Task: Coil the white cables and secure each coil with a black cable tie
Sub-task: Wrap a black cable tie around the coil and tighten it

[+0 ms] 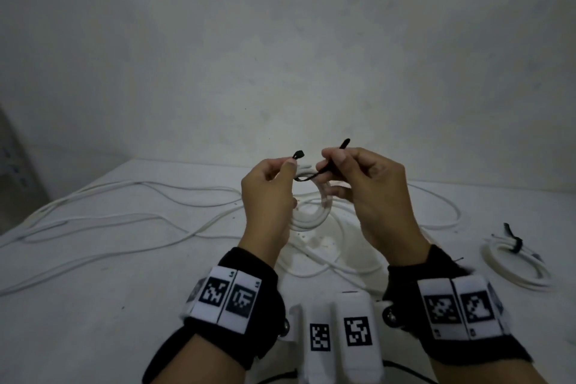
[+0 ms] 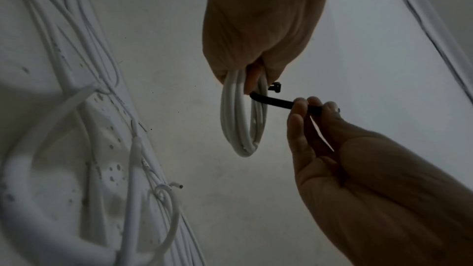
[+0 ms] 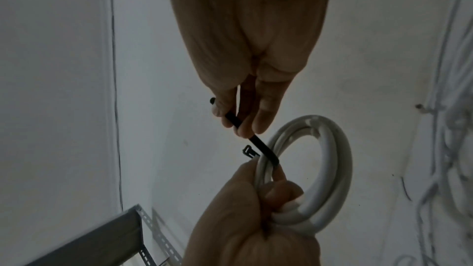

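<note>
Above the white table (image 1: 93, 321), my left hand (image 1: 288, 165) grips a small coil of white cable (image 1: 311, 215). A black cable tie (image 1: 307, 178) is looped round the coil at the top. Its head (image 1: 299, 154) sticks up beside my left thumb. My right hand (image 1: 330, 162) pinches the tie's tail between thumb and fingers, and the tip (image 1: 346, 142) pokes out above them. The left wrist view shows the coil (image 2: 243, 120) hanging from my left hand (image 2: 256, 80) and the tie (image 2: 274, 100) stretched to my right fingertips (image 2: 299, 104). In the right wrist view the tie (image 3: 263, 149) runs from my right hand (image 3: 240, 124) to the coil (image 3: 330, 169).
A finished coil (image 1: 517, 268) with a black tie (image 1: 513, 242) lies at the table's right. Loose white cables (image 1: 124, 218) sprawl over the left and middle. White marker-tagged devices (image 1: 355, 330) sit at the front edge. A grey metal rack (image 3: 102, 238) stands by the wall.
</note>
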